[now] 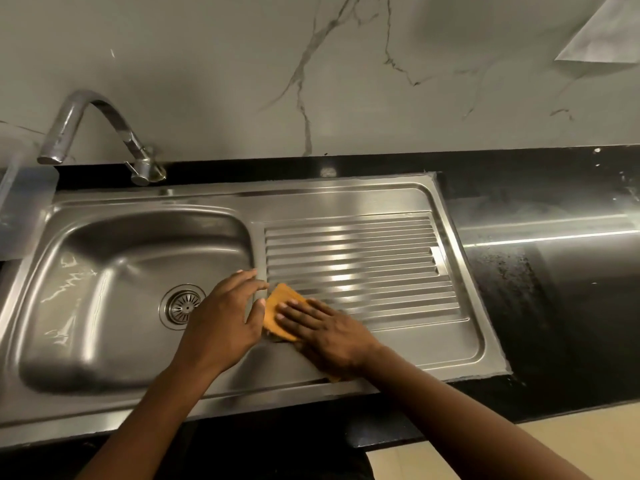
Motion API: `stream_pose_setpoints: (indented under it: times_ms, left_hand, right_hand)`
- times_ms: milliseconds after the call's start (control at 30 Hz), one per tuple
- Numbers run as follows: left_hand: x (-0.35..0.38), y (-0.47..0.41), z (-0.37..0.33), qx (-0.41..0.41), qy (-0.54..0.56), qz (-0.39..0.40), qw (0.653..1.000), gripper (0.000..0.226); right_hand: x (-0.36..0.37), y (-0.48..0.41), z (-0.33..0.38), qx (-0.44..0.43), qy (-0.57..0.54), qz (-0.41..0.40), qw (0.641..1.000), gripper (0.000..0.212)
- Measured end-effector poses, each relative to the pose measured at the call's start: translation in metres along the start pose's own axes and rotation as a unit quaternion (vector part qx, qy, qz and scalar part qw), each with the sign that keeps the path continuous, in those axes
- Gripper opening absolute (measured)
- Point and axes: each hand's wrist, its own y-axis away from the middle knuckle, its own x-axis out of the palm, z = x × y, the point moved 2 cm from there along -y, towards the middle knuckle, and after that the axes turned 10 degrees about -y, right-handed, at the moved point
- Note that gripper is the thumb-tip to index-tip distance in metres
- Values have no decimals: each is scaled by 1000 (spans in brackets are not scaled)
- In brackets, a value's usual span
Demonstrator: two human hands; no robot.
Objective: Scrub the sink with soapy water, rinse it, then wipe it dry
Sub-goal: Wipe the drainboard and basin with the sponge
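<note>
A stainless steel sink (114, 268) with a round drain (181, 306) fills the left half of the view, and its ribbed drainboard (363, 268) lies to the right. An orange cloth (277, 311) lies flat on the near left corner of the drainboard. My right hand (325, 336) presses on the cloth with straight fingers. My left hand (225, 320) rests beside it on the ridge between basin and drainboard, fingers spread, thumb touching the cloth's left edge.
A curved chrome tap (100, 133) stands behind the basin, spout over its left side. A black countertop (554, 271) runs right of the drainboard and carries pale smears. A grey marbled wall (311, 81) rises behind. Pale floor tiles (519, 445) show at the lower right.
</note>
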Motion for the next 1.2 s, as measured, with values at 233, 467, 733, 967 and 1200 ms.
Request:
stream_pose_setpoints:
  times_ms: [233, 467, 733, 967, 1200]
  left_hand:
    - [11, -7, -12, 19, 21, 4, 1000, 33]
    - [13, -7, -11, 25, 8, 21, 999, 34]
    - [8, -7, 3, 19, -10, 24, 999, 35]
    - [3, -6, 15, 12, 5, 26, 1000, 33]
    - [-4, -2, 32, 0, 5, 18, 1000, 43]
  right_hand:
    - [-38, 90, -83, 272, 38, -86, 958, 65]
    - [-86, 90, -157, 463, 27, -143, 875, 81]
    - [-110, 37, -190, 492, -49, -146, 857, 84]
    - [-88, -33, -129, 476, -67, -169, 860, 88]
    - [-49, -138, -22, 330, -67, -126, 933, 80]
